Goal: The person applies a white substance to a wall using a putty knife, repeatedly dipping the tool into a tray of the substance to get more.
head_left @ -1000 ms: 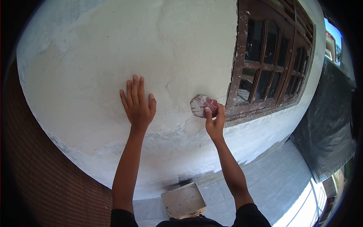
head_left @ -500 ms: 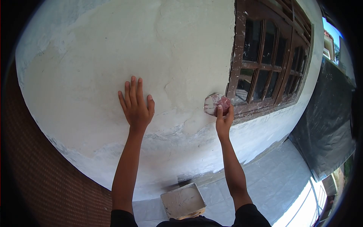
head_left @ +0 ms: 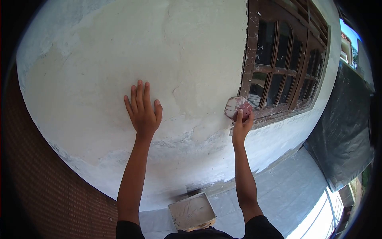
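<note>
My left hand point(head_left: 144, 111) lies flat on the pale plastered wall point(head_left: 199, 47), fingers spread, holding nothing. In my right hand point(head_left: 242, 125) is a palm-sized, many-sided reddish pad point(head_left: 236, 108) smeared with white, which looks like a sanding pad. My thumb lies across its near face and my fingers grip its right edge. It is at the lower left corner of the brown wooden window frame point(head_left: 245, 73), overlapping the frame's edge in view. Its far face is hidden.
Below my arms, on a grey ground sheet point(head_left: 229, 207), stands a square tub point(head_left: 193, 211) coated in pale residue. A dark tarp point(head_left: 338, 131) hangs at the right. Brown tiled flooring point(head_left: 51, 183) runs along the left. The window panes point(head_left: 266, 44) are glass.
My right hand has moved a little to the right with the pad, from the wall beside the frame onto the frame's corner. My left hand has stayed almost still.
</note>
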Tool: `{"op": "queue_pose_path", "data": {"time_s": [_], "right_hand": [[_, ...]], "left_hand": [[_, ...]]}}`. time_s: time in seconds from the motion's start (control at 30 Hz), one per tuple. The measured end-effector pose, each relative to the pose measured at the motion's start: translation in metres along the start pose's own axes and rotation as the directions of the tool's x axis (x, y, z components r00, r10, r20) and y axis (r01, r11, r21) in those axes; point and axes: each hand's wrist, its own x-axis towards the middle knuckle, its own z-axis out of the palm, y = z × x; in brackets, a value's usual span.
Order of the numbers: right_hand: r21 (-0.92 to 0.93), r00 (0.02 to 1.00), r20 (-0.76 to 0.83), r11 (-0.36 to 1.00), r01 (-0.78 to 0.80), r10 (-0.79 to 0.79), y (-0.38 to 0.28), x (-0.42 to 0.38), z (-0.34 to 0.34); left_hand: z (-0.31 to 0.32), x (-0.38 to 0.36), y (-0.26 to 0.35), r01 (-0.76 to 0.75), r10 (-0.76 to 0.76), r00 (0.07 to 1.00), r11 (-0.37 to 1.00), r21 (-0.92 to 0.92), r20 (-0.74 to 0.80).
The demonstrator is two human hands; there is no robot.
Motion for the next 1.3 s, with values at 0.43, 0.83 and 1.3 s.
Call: {"op": "queue_pose_path", "data": {"time_s": [0.43,0.83,1.3], "right_hand": [[0.254,0.973,-0.218,0.967,-0.017,0.075,-0.005,0.02,-0.011],[0.122,0.999,-0.036,0.992,0.026,-0.022,0.005,0.009,-0.01],[-0.227,0.958,0.21,0.943,0.242,-0.195,-0.004,-0.005,-0.008]], "left_hand": [[0.0,0.0,-0.001,-0.003,0.003,1.0,1.0,0.016,0.001],[0.001,0.0,0.0,0.0,0.0,1.0,1.0,0.009,-0.006],[-0.001,0.001,0.002,-0.002,0.002,1.0,1.0,0.015,-0.002]]}}
